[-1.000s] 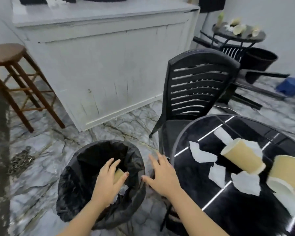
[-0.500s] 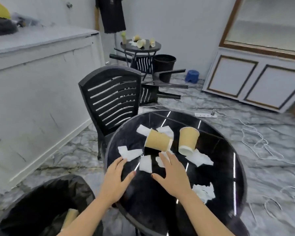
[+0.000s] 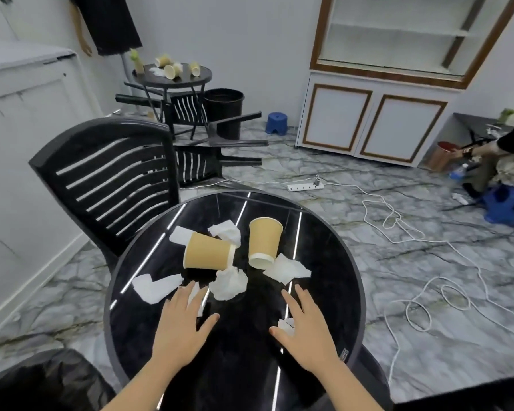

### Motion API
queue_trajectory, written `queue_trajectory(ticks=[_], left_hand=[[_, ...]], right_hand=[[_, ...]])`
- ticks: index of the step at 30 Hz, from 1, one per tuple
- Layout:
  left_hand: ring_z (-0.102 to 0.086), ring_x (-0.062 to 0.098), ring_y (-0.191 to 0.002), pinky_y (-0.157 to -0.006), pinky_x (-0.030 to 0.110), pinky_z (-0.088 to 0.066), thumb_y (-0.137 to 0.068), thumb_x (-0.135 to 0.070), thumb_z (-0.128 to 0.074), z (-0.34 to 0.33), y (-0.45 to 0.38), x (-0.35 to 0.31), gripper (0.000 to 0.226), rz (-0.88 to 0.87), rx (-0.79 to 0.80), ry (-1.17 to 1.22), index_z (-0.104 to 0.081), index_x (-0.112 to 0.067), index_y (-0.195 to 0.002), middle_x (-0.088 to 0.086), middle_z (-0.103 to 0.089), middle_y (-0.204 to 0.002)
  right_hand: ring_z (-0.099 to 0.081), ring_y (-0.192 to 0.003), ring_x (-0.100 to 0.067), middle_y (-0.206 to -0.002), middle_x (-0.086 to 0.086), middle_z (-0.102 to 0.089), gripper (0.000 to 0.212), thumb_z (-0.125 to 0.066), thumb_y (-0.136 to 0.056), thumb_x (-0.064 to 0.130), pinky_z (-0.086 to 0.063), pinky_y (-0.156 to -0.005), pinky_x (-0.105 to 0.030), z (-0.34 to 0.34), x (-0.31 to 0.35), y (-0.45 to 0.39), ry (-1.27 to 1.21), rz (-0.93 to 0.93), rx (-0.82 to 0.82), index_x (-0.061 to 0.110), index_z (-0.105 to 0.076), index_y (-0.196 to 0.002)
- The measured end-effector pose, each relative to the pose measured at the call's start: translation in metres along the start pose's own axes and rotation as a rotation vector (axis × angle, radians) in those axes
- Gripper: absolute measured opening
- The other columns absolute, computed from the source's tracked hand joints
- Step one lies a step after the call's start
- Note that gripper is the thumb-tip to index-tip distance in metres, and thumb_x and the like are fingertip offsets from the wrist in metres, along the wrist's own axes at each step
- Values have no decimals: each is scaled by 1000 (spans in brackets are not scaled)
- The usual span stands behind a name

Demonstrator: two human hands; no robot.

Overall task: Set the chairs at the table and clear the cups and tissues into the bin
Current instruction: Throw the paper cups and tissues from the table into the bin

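A round black glass table (image 3: pixel 333 292) fills the middle of the head view. On it lie two tan paper cups on their sides, the left cup (image 3: pixel 207 255) and the right cup (image 3: pixel 263 242), among several white tissues, such as a crumpled one (image 3: pixel 229 283) and a flat one (image 3: pixel 156 286). My left hand (image 3: pixel 181 327) hovers open over the near part of the table, partly covering a tissue. My right hand (image 3: pixel 307 327) is open too, above a small crumpled tissue (image 3: pixel 286 324). The bin with a black liner (image 3: pixel 48 381) stands at the lower left. A black slatted chair (image 3: pixel 107 179) stands at the table's left.
Another black chair (image 3: pixel 208 155) lies tipped over on the marble floor behind. A second small table (image 3: pixel 172 77) with cups stands at the back beside a black bin (image 3: pixel 224 111). A power strip (image 3: pixel 304 186) and white cables (image 3: pixel 413 232) trail at right. A person's arm (image 3: pixel 487 149) shows far right.
The view swung from the bin to the table. My left hand let a cup go into the bin, and both hands moved out over the tabletop, spreading apart.
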State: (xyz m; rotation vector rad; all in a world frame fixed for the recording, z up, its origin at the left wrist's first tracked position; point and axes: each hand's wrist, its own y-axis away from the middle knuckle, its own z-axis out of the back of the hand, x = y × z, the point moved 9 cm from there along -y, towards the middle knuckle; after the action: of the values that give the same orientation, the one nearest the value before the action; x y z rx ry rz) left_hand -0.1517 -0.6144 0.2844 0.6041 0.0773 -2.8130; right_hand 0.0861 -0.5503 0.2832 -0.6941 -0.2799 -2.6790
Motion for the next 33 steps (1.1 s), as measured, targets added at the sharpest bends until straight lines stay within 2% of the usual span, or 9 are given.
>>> queue_trajectory(ticks=[3, 6, 13, 15, 19, 23, 27, 31, 33], left_hand=[[-18, 24, -144, -118, 46, -17, -71, -81, -5, -11, -8, 12, 95, 23, 18, -38, -25, -24, -146, 6, -21, -156], [-11, 24, -146, -117, 46, -13, -67, -82, 12, -22, -13, 17, 103, 15, 52, -59, -18, -26, -148, 3, -13, -159], [-1, 14, -146, -117, 41, -3, -76, -71, 17, -37, -9, 20, 88, -13, 62, -55, -14, -30, -147, -9, -4, -157], [-6, 15, -146, -117, 40, -6, -84, -66, 5, -37, -7, 19, 78, -21, 64, -2, -21, -27, -146, -12, -6, -153], [-8, 9, -144, -118, 37, -8, -99, -33, -31, -37, -6, 22, 45, -22, 63, 95, -31, -25, -144, -11, -20, -155], [-14, 4, -141, -117, 30, -8, -98, -22, -40, -33, -1, 21, 39, -28, 37, 230, -42, -25, -138, -13, -32, -150], [-24, -4, -136, -117, 27, -11, -97, -16, -45, -25, 11, 23, 37, 39, -46, 396, -49, -26, -132, -19, -38, -140], [-28, -10, -130, -117, 27, -14, -96, -16, -48, -20, 30, 30, 37, 104, -99, 494, -51, -28, -131, -21, -42, -138], [-30, -9, -131, -117, 29, -18, -95, -16, -49, -11, 42, 41, 38, 157, -146, 546, -51, -30, -131, -18, -46, -138]], right_hand=[[3, -145, -14, -159, 7, 0, 78, -50, -82, 60, -4, -116, -31, -11, -5, 2, -21, -19, -1, 35, -14, -146], [10, -143, -8, -159, 8, 1, 80, -49, -82, 63, -1, -116, -29, -24, -10, 5, -30, -23, 22, 36, -11, -146], [19, -135, 3, -155, 15, -3, 69, -41, -89, 59, 12, -114, -23, -37, -11, 9, 13, 20, -2, 29, -17, -147], [12, -139, 0, -154, 16, -10, 66, -42, -90, 56, 6, -116, -23, -37, -11, 11, -2, 4, -22, 26, -23, -146], [3, -139, 1, -148, 21, -17, 54, -44, -91, 48, -3, -114, -19, -35, -9, 13, -63, -6, -47, 26, -36, -140], [-16, -137, 2, -138, 18, -37, 36, -55, -92, 28, -16, -112, -16, -27, -8, 17, -176, -3, -123, 21, -56, -126], [-38, -130, -4, -125, 5, -58, 26, -63, -86, 8, -26, -102, -3, -20, -11, 19, -322, -53, -188, 13, -67, -111], [-55, -117, -8, -111, 15, -61, 26, -63, -86, 10, -40, -103, -21, -23, 16, 8, -426, -34, -122, 16, -67, -112], [-59, -109, -1, -106, 14, -64, 26, -63, -87, 11, -44, -101, -22, -30, 44, -2, -462, 19, -69, 18, -66, -112]])
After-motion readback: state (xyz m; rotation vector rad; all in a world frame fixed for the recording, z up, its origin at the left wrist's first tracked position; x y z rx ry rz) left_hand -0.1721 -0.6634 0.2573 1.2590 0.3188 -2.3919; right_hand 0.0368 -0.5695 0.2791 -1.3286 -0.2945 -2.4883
